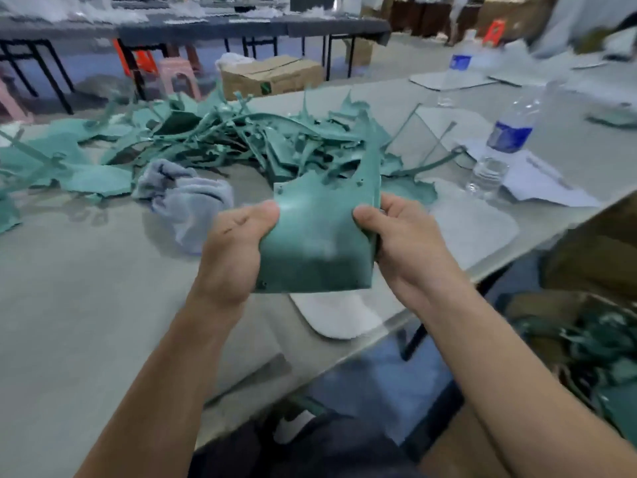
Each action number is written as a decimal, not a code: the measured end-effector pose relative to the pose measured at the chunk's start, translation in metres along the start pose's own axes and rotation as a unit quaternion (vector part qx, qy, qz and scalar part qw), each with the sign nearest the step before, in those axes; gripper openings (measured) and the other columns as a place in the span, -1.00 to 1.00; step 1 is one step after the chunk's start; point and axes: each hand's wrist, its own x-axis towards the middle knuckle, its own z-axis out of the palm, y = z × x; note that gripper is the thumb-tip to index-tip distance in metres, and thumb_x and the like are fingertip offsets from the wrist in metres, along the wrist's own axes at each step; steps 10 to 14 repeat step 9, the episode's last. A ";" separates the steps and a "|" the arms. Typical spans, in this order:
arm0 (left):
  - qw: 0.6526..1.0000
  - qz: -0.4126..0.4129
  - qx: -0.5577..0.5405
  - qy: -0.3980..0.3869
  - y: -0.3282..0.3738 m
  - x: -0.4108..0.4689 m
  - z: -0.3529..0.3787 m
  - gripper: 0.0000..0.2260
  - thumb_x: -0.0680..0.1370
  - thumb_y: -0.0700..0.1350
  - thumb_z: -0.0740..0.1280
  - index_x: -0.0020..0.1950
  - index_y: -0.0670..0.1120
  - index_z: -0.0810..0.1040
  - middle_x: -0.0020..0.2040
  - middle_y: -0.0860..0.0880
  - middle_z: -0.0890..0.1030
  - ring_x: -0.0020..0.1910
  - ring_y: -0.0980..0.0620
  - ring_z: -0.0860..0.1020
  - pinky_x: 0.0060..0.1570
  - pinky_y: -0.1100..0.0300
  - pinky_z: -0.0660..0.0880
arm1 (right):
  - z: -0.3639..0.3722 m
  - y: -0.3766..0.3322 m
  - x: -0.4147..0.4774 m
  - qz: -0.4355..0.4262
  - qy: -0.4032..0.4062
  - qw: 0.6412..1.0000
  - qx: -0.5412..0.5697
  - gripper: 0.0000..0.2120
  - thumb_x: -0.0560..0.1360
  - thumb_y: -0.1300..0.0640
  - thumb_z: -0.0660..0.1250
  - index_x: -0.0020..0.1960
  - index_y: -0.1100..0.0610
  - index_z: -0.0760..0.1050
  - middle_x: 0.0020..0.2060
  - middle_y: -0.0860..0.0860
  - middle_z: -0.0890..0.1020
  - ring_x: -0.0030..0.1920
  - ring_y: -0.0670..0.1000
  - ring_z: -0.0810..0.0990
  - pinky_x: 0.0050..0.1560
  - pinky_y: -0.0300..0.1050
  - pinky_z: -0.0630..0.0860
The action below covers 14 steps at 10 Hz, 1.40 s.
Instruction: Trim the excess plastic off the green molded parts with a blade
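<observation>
I hold one green molded part up in front of me above the table edge. My left hand grips its left side, thumb on the face. My right hand grips its right rim, fingers curled behind it. The part's top edge is ragged, with thin strands of excess plastic sticking up. No blade shows in either hand or on the table.
A big heap of green plastic offcuts covers the grey table beyond the part. A grey cloth lies left of it. Two water bottles and papers stand at right. A box of green scrap sits lower right.
</observation>
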 end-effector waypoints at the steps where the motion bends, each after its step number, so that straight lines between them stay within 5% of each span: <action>1: 0.975 -0.045 -0.072 -0.206 -0.002 -0.019 0.077 -0.72 0.39 -0.23 0.34 -0.01 -0.04 0.76 0.07 -0.07 0.74 0.08 -0.03 0.69 0.09 0.06 0.63 | -0.086 0.003 -0.046 0.013 0.150 0.987 0.050 -0.80 0.64 0.29 0.24 0.14 0.23 0.64 0.04 0.15 0.74 0.13 0.20 0.70 0.19 0.16 0.60; 2: 0.935 -0.064 -0.041 -0.346 -0.017 -0.063 0.165 -0.41 0.34 -0.52 0.27 0.10 0.08 0.70 0.02 0.14 0.73 0.02 0.15 0.68 -0.01 0.28 0.59 | -0.165 0.021 -0.114 0.044 0.317 0.943 0.086 -0.80 0.67 0.21 0.25 0.12 0.20 0.65 0.04 0.12 0.75 0.08 0.16 0.73 0.05 0.12 0.69; 3: 0.905 -0.103 0.007 -0.414 -0.051 -0.123 0.242 -0.44 0.39 -0.52 0.28 0.17 0.02 0.70 -0.08 0.19 0.74 -0.09 0.19 0.68 -0.07 0.27 0.60 | -0.225 0.053 -0.192 0.099 0.477 0.863 0.135 -0.82 0.66 0.13 0.30 0.09 0.17 0.66 0.01 0.11 0.76 0.03 0.17 0.73 -0.01 0.10 0.67; 4: 0.857 -0.180 0.068 -0.478 -0.085 -0.191 0.298 -0.60 0.53 -0.34 0.32 0.26 0.03 0.66 0.14 0.09 0.71 0.12 0.09 0.66 0.10 0.13 0.60 | -0.264 0.092 -0.268 0.168 0.589 0.765 0.200 -0.83 0.64 0.17 0.33 0.03 0.24 0.66 -0.11 0.16 0.76 -0.16 0.19 0.76 -0.28 0.04 0.68; 5: 0.772 -0.273 0.089 -0.567 -0.109 -0.244 0.329 -0.70 0.65 -0.07 0.30 0.36 0.14 0.58 0.40 0.08 0.54 0.34 0.04 0.49 0.33 -0.01 0.43 | -0.297 0.125 -0.333 0.225 0.632 0.693 0.264 -0.79 0.65 0.20 0.30 0.18 0.31 0.59 0.00 0.26 0.73 -0.06 0.29 0.73 -0.04 0.25 0.68; 6: 0.719 -0.309 0.088 -0.617 -0.121 -0.267 0.335 -0.64 0.69 0.06 0.24 0.50 0.15 0.43 0.48 0.12 0.43 0.37 0.11 0.40 0.35 0.09 0.36 | -0.339 0.137 -0.381 0.176 0.693 0.628 0.307 -0.73 0.63 0.27 0.28 0.31 0.32 0.52 0.14 0.31 0.66 0.10 0.30 0.67 0.16 0.33 0.59; 7: 0.722 -0.292 0.121 -0.615 -0.127 -0.264 0.330 -0.62 0.68 0.08 0.25 0.51 0.21 0.40 0.44 0.19 0.41 0.41 0.15 0.37 0.46 0.03 0.33 | -0.376 0.142 -0.404 0.062 0.713 0.599 0.359 -0.69 0.65 0.19 0.30 0.36 0.27 0.46 0.31 0.28 0.57 0.21 0.25 0.62 0.07 0.21 0.61; 8: 0.747 -0.277 0.120 -0.592 -0.127 -0.249 0.317 -0.66 0.68 0.02 0.25 0.47 0.18 0.45 0.34 0.22 0.46 0.22 0.25 0.43 0.33 0.16 0.39 | -0.376 0.169 -0.391 0.199 0.660 0.642 0.336 -0.42 0.66 0.10 0.33 0.55 0.34 0.22 0.47 0.34 0.36 0.41 0.29 0.45 0.30 0.15 0.52; 9: 0.788 -0.253 0.109 -0.550 -0.127 -0.231 0.306 -0.72 0.69 -0.11 0.25 0.38 0.10 0.53 0.29 0.15 0.56 0.22 0.25 0.49 0.29 0.21 0.42 | -0.349 0.207 -0.360 0.291 0.611 0.684 0.272 -0.62 0.64 0.19 0.32 0.38 0.35 0.39 0.25 0.32 0.55 0.06 0.21 0.62 0.00 0.06 0.60; 14: 0.788 -0.253 0.109 -0.550 -0.127 -0.231 0.306 -0.72 0.69 -0.11 0.25 0.38 0.10 0.53 0.29 0.15 0.56 0.22 0.25 0.49 0.29 0.21 0.42 | -0.349 0.207 -0.360 0.291 0.611 0.684 0.272 -0.62 0.64 0.19 0.32 0.38 0.35 0.39 0.25 0.32 0.55 0.06 0.21 0.62 0.00 0.06 0.60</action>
